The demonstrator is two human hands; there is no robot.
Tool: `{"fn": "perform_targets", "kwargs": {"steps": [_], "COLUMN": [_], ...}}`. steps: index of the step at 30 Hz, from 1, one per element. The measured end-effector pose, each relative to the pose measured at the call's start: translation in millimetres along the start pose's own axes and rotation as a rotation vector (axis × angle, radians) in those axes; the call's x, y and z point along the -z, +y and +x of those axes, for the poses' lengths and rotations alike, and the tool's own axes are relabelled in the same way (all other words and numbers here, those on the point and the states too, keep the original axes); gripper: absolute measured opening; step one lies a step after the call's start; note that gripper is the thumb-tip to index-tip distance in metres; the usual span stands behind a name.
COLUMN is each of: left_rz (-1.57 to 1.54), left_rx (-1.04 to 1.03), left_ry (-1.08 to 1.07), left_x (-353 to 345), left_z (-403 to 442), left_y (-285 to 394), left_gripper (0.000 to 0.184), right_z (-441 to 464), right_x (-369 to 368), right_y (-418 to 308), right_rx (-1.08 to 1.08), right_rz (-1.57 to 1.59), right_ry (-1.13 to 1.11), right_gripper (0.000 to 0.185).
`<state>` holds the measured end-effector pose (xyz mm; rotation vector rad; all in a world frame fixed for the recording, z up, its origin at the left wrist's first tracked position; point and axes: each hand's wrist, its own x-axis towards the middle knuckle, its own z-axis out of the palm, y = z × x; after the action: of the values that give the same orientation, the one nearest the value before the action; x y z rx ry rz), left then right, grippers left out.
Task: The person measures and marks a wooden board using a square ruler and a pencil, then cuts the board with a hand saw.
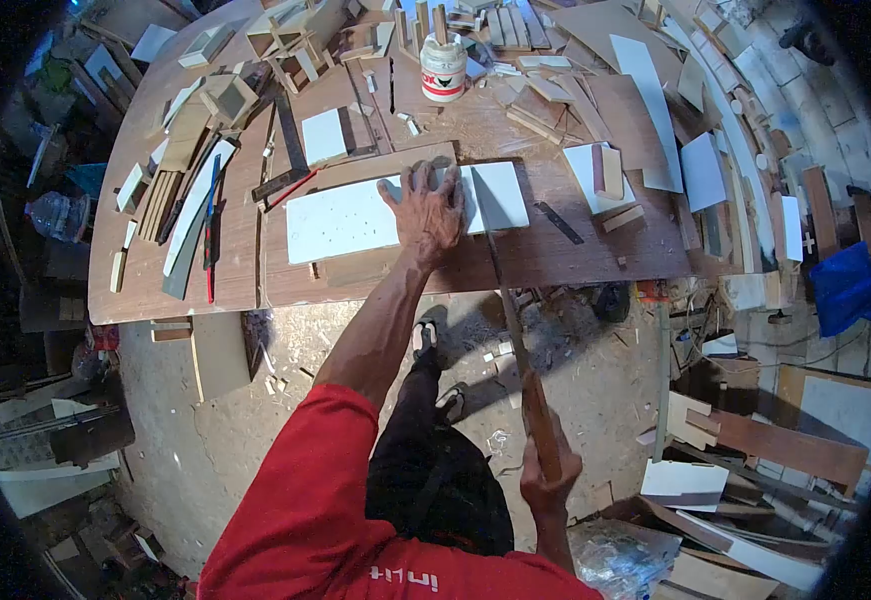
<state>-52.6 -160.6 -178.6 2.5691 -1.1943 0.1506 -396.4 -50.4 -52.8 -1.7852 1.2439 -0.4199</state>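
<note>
At lower right, the right hand (552, 472) is clamping round the saw (521, 355), which is running up mid-frame to the board (340, 218). At centre, the left hand (427, 212) is pressing the board, fingers spread, just left of the blade. A ruler (559, 223) is lying right of the board, a pencil (293, 188) upper left; a jar (443, 75) is standing at top centre.

A broad brown worktable (645, 248) dominates a cluttered workshop, upper centre of the frame.
Light and shadow cross the scrap-strewn floor (185, 430) below; loose boards (685, 483) pile up at lower right, and pale blockwork (780, 72) shows at upper right.
</note>
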Motion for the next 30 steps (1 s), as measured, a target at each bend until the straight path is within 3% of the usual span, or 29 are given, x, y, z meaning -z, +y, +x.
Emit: {"fn": "perform_targets", "kwargs": {"steps": [3, 7, 12, 17, 23, 30], "left_rz": [0.003, 0.009, 0.024, -0.001, 0.015, -0.013], "left_rx": [0.025, 0.019, -0.003, 0.01, -0.005, -0.106], "left_ry": [-0.03, -0.026, -0.007, -0.001, -0.078, -0.262], "left_x": [-1, -4, -5, -1, 1, 5], "left_z": [0, 2, 1, 1, 0, 6], "left_y": [1, -1, -1, 1, -5, -14], "left_gripper": [0.048, 0.049, 0.05, 0.052, 0.057, 0.081], "right_z": [-6, 21, 16, 23, 16, 14], "right_x": [2, 4, 19, 34, 16, 2], "right_y": [3, -6, -41, -63, -29, -3], "right_rx": [0.085, -0.054, 0.032, -0.1, -0.02, -0.006], "right_rz": [0.03, 0.112, 0.081, 0.169, 0.094, 0.118], "right_ry": [0.064, 0.0, 0.005, -0.026, -0.007, 0.017], "right_gripper": [0.038, 0.04, 0.044, 0.045, 0.044, 0.042]}}
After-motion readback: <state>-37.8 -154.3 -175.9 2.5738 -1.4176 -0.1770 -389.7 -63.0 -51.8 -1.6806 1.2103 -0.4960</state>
